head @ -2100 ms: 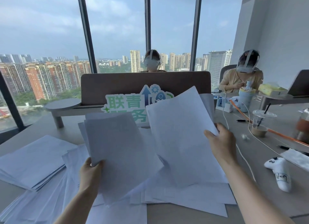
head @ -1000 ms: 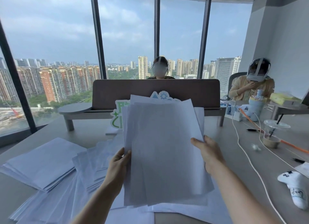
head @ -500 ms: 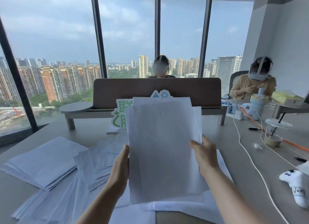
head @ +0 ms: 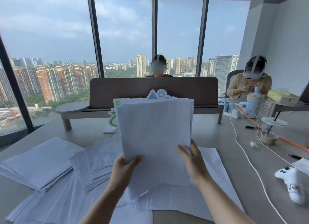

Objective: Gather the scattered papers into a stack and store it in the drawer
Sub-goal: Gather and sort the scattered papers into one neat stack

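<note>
I hold a bundle of white sheets (head: 155, 133) upright above the table, its lower edge near the papers below. My left hand (head: 124, 167) grips the bundle's lower left edge, thumb on the front. On the right edge my right hand (head: 192, 158) holds it, fingers curled round the side. More loose sheets (head: 209, 187) lie spread on the table under the bundle. A thicker pile (head: 38, 162) lies at the left, and another fanned pile (head: 93, 165) beside it. No drawer is in view.
A brown desk divider (head: 153, 91) with a green and blue sign (head: 113, 118) stands behind the papers. A white cable (head: 247, 158), a plastic cup (head: 270, 132), pens and a white controller (head: 291, 180) lie at the right. Two people sit beyond the table.
The two separate handfuls of sheets have been brought together into one upright bundle. Both hands have slid down its sides toward the lower edge.
</note>
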A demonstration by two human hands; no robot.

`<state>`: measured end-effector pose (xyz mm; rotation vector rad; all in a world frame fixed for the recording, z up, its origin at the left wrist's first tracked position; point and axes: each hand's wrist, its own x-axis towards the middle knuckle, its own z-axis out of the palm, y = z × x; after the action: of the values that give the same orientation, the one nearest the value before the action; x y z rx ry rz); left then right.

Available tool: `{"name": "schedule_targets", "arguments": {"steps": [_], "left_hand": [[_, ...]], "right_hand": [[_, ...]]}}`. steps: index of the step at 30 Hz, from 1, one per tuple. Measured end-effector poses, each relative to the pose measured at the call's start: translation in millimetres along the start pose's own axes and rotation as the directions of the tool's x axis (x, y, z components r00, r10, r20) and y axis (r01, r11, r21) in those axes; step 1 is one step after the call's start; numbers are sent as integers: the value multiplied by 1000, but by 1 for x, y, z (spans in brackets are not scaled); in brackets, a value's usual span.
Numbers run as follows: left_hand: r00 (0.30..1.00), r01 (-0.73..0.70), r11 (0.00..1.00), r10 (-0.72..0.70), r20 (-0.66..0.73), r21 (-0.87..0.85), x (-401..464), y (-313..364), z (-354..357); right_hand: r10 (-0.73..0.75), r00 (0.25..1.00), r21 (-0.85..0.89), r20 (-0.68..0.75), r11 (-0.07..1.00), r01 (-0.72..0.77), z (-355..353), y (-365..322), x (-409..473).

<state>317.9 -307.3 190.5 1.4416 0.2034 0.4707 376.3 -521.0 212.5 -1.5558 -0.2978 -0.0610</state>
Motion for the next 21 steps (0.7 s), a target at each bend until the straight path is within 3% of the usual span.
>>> {"name": "schedule_targets", "arguments": {"steps": [2, 4, 6, 8, 10, 13, 21], "left_hand": [[999, 3, 1000, -2, -47, 27, 1, -4, -3], [993, 7, 1000, -6, -116, 15, 3, -2, -6], [984, 12, 1000, -13, -179, -6, 7, 1, -14], [976, 24, 1000, -28, -217, -20, 11, 3, -24], [967, 33, 999, -42, -252, -36, 14, 2, -33], [951, 41, 998, -53, -305, -45, 14, -2, -41], [935, 58, 998, -64, -348, -26, 10, -12, -52]], "right_hand": [[46, 998, -39, 37, 998, -44, -4, 1, -1], [103, 992, -214, -68, 970, -116, -16, 4, 3], [184, 960, -483, -209, 834, -265, -36, 14, 11], [294, 910, -662, -293, 625, -415, -54, 23, 14], [392, 849, -716, -355, 470, -516, -67, 27, 15], [462, 786, -739, -410, 337, -583, -83, 41, 15], [480, 804, -846, -351, 205, -491, -73, 47, 14]]}}
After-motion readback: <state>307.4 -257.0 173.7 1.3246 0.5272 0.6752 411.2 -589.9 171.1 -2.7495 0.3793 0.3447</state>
